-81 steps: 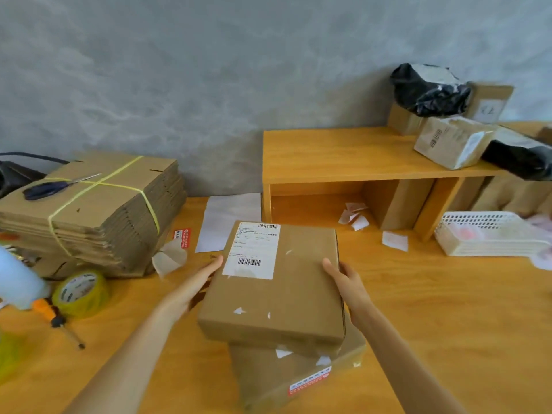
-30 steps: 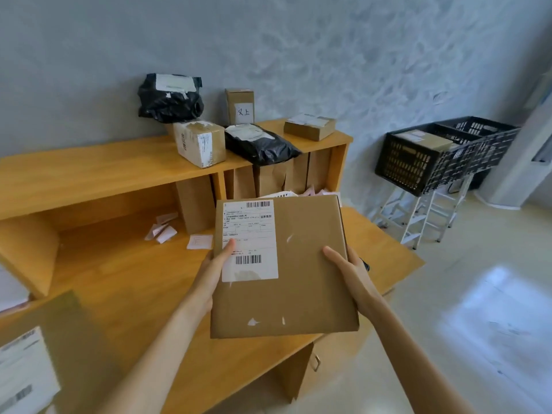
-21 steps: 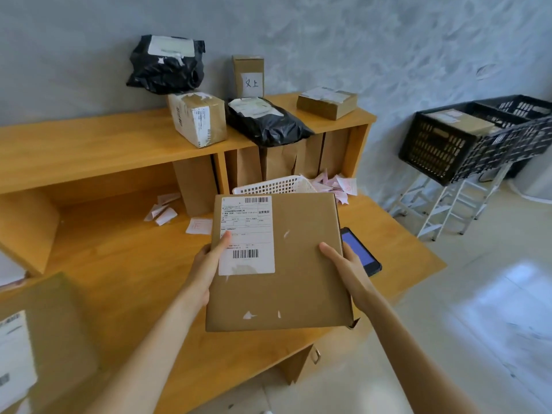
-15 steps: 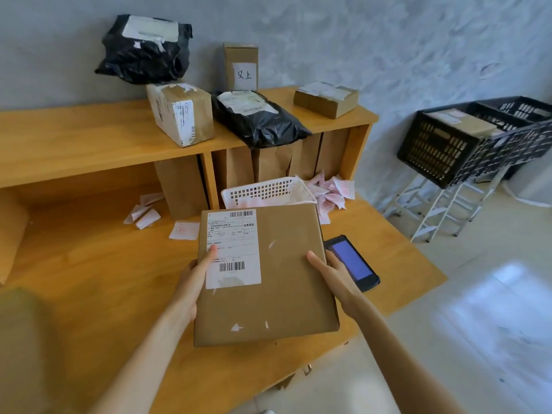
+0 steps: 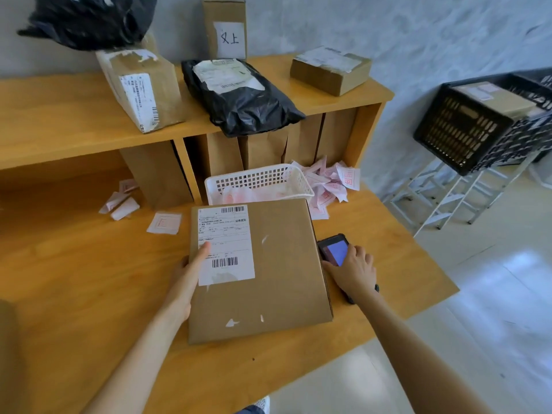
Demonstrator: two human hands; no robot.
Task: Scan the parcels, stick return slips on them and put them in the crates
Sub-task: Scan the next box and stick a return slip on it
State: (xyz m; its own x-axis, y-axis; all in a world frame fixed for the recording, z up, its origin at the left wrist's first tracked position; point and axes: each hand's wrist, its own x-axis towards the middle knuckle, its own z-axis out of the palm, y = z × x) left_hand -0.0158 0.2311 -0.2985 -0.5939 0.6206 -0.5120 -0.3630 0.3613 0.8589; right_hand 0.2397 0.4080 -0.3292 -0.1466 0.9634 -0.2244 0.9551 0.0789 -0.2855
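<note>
Lying flat on a wooden table (image 5: 74, 279), a brown cardboard parcel (image 5: 268, 279) faces up with its white shipping label (image 5: 225, 245) showing. The left hand (image 5: 186, 279) steadies the parcel's left edge, thumb laid across the label, fingers hidden beneath or beside the box. The right hand (image 5: 354, 268) rests curled over a handheld scanner (image 5: 333, 251) with a lit blue screen, touching it just beside the parcel's right edge; whether it has a firm grip cannot be told.

Risks, as a judgement: the left thumb sits close above the lower barcode and could block the scan. The scanner lies near the table's outer edge, so a loose pickup might send it to the floor. The parcel's near corner also lies close to that edge.

A white basket (image 5: 260, 182) of return slips (image 5: 331, 182) stands just behind the parcel. A black crate (image 5: 466, 127) holding a box stands well apart at the right.

Readable writing: two barcodes on the label, its small print too fine to read. An upright box (image 5: 224, 26) on the shelf bears a paper with handwritten characters resembling "又上".
</note>
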